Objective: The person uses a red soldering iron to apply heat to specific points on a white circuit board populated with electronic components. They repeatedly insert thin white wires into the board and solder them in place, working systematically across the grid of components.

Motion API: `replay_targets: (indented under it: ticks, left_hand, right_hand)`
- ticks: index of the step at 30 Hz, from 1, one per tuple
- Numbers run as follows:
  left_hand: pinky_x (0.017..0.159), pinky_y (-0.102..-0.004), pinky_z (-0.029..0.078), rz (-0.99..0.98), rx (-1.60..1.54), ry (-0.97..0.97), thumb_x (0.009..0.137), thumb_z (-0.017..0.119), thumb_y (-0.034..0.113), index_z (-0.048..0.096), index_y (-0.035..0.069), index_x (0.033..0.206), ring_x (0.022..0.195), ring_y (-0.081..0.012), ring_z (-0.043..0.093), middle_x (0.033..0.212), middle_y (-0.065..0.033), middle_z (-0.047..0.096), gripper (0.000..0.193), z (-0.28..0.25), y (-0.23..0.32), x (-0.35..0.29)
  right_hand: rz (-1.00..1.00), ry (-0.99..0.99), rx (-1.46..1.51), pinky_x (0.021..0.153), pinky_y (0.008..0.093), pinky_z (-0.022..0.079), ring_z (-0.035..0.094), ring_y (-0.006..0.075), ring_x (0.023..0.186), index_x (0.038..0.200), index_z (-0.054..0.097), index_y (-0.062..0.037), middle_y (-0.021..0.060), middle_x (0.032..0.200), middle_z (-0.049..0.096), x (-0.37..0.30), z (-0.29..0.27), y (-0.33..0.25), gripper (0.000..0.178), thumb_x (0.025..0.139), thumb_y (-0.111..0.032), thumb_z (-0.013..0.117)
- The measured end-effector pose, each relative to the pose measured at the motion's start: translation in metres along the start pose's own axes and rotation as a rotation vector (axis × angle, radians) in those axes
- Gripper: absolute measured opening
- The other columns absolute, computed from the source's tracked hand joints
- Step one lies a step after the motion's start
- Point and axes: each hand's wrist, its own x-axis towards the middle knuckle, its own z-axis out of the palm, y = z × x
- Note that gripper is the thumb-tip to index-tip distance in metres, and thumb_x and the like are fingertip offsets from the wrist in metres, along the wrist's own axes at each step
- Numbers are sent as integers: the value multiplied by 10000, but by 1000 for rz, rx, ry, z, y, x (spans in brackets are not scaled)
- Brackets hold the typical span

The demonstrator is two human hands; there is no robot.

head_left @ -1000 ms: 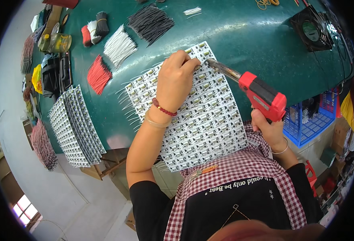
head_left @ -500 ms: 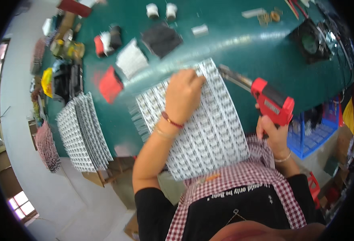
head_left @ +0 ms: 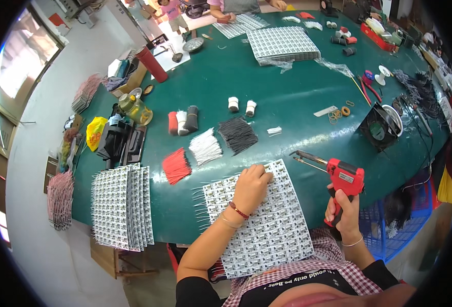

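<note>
Hands: left [head_left: 250, 188] presses circuit-board panel [head_left: 267, 230]; right [head_left: 341, 207] grips soldering gun [head_left: 338, 176]

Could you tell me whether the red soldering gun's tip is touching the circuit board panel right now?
No: the right hand holds the red soldering gun lifted, its tip over bare green table, apart from the circuit board panel.
</note>
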Motion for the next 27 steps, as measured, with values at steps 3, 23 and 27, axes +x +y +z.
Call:
replay_targets:
  ticks: [3,23,27]
  left_hand:
    - [688,-341,418,8,29,-1,726,603,14,672,90,846,816,-233,535,798,-48,506,158,-2,-2,-2]
    - [699,-386,457,-202,-348,199,828,608,25,589,18,865,808,-307,545,823,-117,548,42,-8,-14,7]
    - [699,-378,455,-179,-352,176,816,606,13,584,17,870,806,-299,548,826,-112,554,58,-4,-13,6]
  right_hand:
    - [-25,36,74,366,283,401,474,144,369,1086,531,26,46,525,475,-3,-5,1,274,928,-193,579]
    - [28,-98,646,388,253,358,378,103,389,1133,520,-33,10,554,416,50,-73,39,436,1006,-437,417]
    - [38,-130,598,379,246,354,367,98,379,1134,521,-32,6,548,410,49,-73,40,429,1008,-428,415]
